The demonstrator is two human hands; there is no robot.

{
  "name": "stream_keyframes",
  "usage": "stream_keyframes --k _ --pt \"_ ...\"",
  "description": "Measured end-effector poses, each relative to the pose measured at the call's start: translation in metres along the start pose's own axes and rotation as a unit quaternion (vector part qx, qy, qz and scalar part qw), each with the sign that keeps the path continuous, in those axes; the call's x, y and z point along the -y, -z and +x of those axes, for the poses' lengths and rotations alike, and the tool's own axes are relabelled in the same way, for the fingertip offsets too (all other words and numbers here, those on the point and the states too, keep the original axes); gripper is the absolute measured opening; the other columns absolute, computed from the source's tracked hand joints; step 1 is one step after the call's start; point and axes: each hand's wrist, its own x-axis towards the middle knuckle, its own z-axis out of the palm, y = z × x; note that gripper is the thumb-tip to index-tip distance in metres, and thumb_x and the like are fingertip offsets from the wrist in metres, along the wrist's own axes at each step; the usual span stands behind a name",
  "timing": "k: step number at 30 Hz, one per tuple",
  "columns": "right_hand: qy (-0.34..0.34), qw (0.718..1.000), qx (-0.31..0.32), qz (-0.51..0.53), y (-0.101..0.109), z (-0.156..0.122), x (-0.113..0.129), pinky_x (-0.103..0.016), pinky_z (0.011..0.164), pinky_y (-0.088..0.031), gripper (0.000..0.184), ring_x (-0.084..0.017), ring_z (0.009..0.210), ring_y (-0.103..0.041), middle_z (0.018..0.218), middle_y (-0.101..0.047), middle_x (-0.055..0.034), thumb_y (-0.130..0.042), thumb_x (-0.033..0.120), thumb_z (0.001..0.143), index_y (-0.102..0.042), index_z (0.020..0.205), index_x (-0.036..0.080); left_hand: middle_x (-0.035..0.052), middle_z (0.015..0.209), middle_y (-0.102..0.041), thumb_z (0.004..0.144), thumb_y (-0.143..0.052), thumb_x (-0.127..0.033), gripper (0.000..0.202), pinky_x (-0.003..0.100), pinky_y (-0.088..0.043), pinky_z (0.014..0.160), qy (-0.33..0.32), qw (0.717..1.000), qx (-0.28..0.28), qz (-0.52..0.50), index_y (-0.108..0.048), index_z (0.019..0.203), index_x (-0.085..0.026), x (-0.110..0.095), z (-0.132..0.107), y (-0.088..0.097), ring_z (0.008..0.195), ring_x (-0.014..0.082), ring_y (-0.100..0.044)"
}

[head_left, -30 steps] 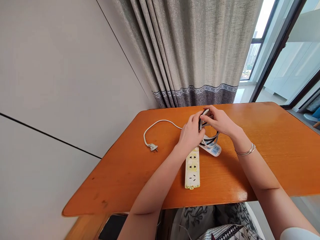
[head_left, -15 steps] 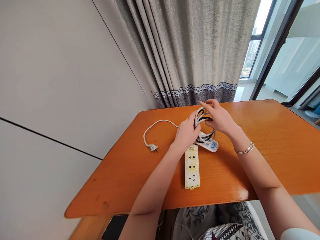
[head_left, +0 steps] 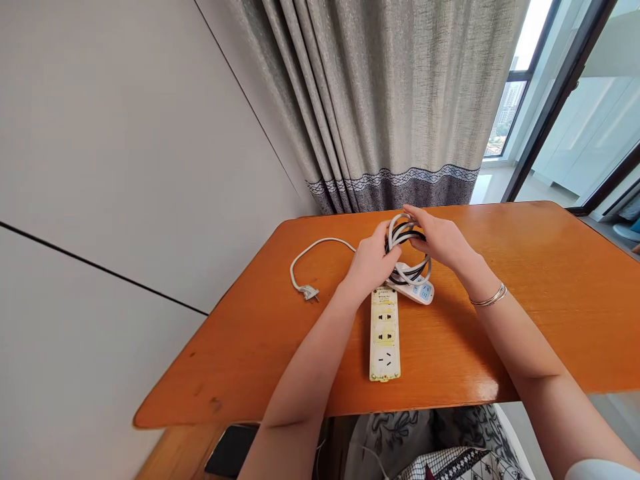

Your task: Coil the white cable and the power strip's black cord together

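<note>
My left hand (head_left: 371,262) and my right hand (head_left: 438,240) both grip a coil of white and black cable (head_left: 406,235), held upright above the orange table (head_left: 540,293). Under the coil lies a small white power strip with blue sockets (head_left: 419,289). A longer yellowed power strip (head_left: 385,335) lies lengthwise toward me, its far end under my left hand. A loose white cord (head_left: 320,244) runs left from my left hand and ends in a plug (head_left: 309,291) on the table.
A grey curtain (head_left: 390,100) hangs behind the table, with a plain wall to the left and a glass door at the right. A dark phone (head_left: 231,450) lies on a lower surface near the table's front left corner. Patterned fabric shows below the front edge.
The coil has been lifted from lying flat over the small strip to standing upright between my hands. My right hand's fingers shifted around its top; the camera moved slightly.
</note>
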Motion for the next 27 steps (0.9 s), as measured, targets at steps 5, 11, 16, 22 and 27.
stream_keyframes --k 5,11,16,22,27 --pt "0.005 1.000 0.012 -0.017 -0.006 0.001 -0.002 -0.034 0.078 -0.055 0.038 -0.027 0.099 -0.073 0.116 -0.074 -0.0144 -0.056 0.013 0.090 -0.059 0.128 0.013 0.0032 0.092 -0.074 0.084 -0.053 -0.018 0.062 0.039 -0.054 0.083 0.002 1.000 0.006 -0.028 -0.041 0.145 -0.021 0.000 -0.002 0.000 0.081 0.0241 -0.072" --pt "-0.011 0.999 0.028 0.016 -0.007 0.002 -0.005 -0.030 0.072 -0.048 0.023 -0.024 0.089 -0.072 0.104 -0.076 -0.0134 -0.053 0.021 0.096 -0.064 0.116 0.015 0.0058 0.113 -0.073 0.085 -0.053 -0.017 0.042 0.040 -0.054 0.094 -0.023 0.999 0.007 -0.022 -0.059 0.126 -0.022 0.003 -0.001 0.000 0.105 0.0258 -0.070" --pt "-0.033 0.995 0.022 0.097 -0.006 0.001 -0.005 -0.028 0.069 -0.042 0.022 -0.020 0.078 -0.068 0.095 -0.076 -0.0102 -0.053 0.023 0.094 -0.067 0.109 0.016 0.0084 0.119 -0.071 0.087 -0.053 -0.017 0.037 0.044 -0.051 0.101 -0.051 0.998 0.019 0.026 -0.063 0.123 -0.021 0.003 0.001 0.004 0.112 0.0270 -0.066" --pt "-0.108 0.965 -0.011 0.240 -0.004 0.000 -0.001 -0.025 0.060 -0.036 0.031 -0.012 0.054 -0.048 0.064 -0.061 0.0040 -0.057 0.023 0.083 -0.063 0.113 0.016 0.0108 0.129 -0.064 0.086 -0.059 -0.019 0.037 0.044 -0.053 0.096 -0.030 0.994 -0.012 0.101 -0.058 0.123 -0.021 0.000 0.001 -0.001 0.112 0.0274 -0.066" --pt "-0.210 0.899 -0.015 0.384 -0.004 0.004 0.000 -0.023 0.051 -0.035 0.041 -0.011 0.048 -0.046 0.054 -0.051 0.0105 -0.064 0.030 0.073 -0.052 0.111 0.020 0.0121 0.152 -0.048 0.088 -0.058 -0.016 0.021 0.041 -0.054 0.094 -0.090 0.988 -0.023 0.124 -0.063 0.108 -0.021 -0.002 -0.001 -0.006 0.115 0.0258 -0.066"
